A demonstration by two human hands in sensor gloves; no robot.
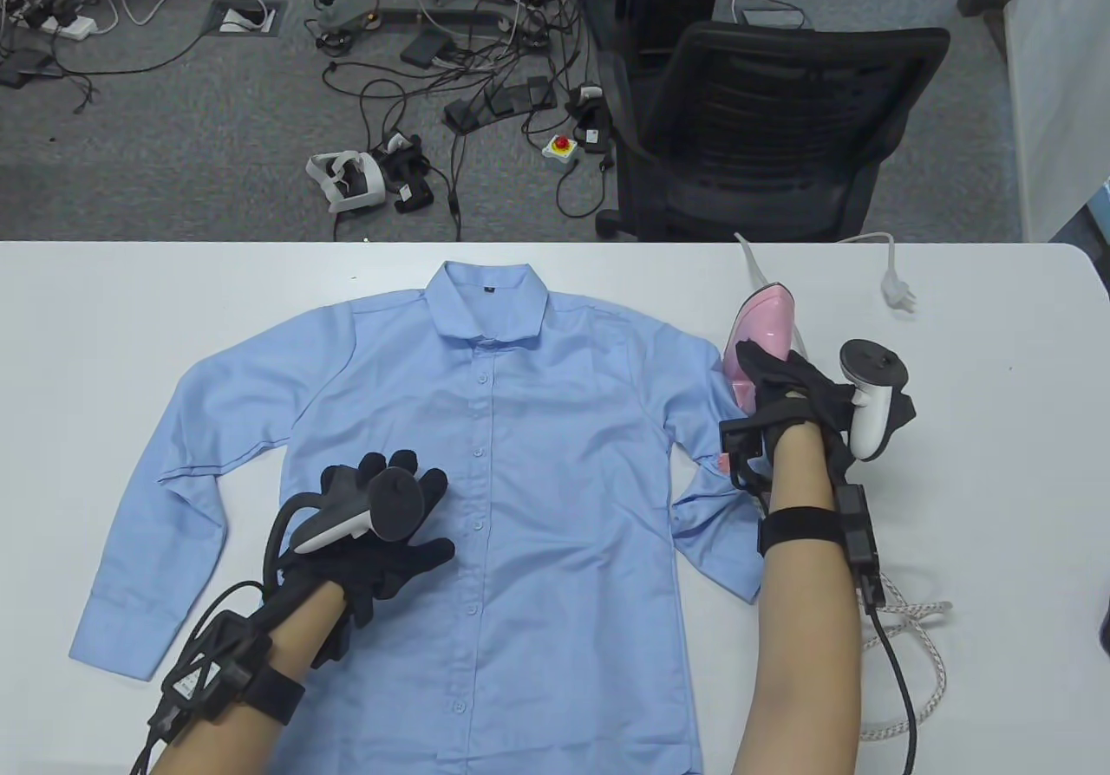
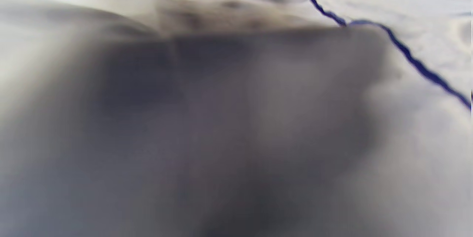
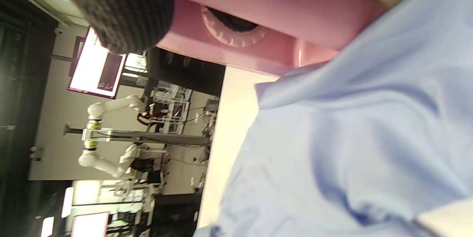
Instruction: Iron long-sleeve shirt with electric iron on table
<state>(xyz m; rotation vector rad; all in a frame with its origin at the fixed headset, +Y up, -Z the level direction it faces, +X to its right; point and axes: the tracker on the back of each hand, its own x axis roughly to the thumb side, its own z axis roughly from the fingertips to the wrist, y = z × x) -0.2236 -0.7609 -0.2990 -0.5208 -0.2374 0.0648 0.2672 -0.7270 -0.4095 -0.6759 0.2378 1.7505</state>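
Note:
A light blue long-sleeve shirt [image 1: 520,428] lies buttoned and face up across the white table [image 1: 130,307], collar toward the far edge. My left hand [image 1: 390,506] rests flat on the shirt's front, left of the button line, fingers spread. A pink electric iron [image 1: 763,324] sits on the table beside the shirt's right sleeve [image 1: 702,480]. My right hand [image 1: 780,376] grips the iron's handle from behind. In the right wrist view the pink iron [image 3: 266,11] fills the top with a gloved finger [image 3: 122,8] over it and the blue shirt [image 3: 351,137] below. The left wrist view is blurred cloth.
The iron's braided cord [image 1: 919,636] loops on the table at the right, and its white plug [image 1: 897,289] lies near the far right edge. A black office chair [image 1: 763,125] stands beyond the table. Cables and devices litter the floor.

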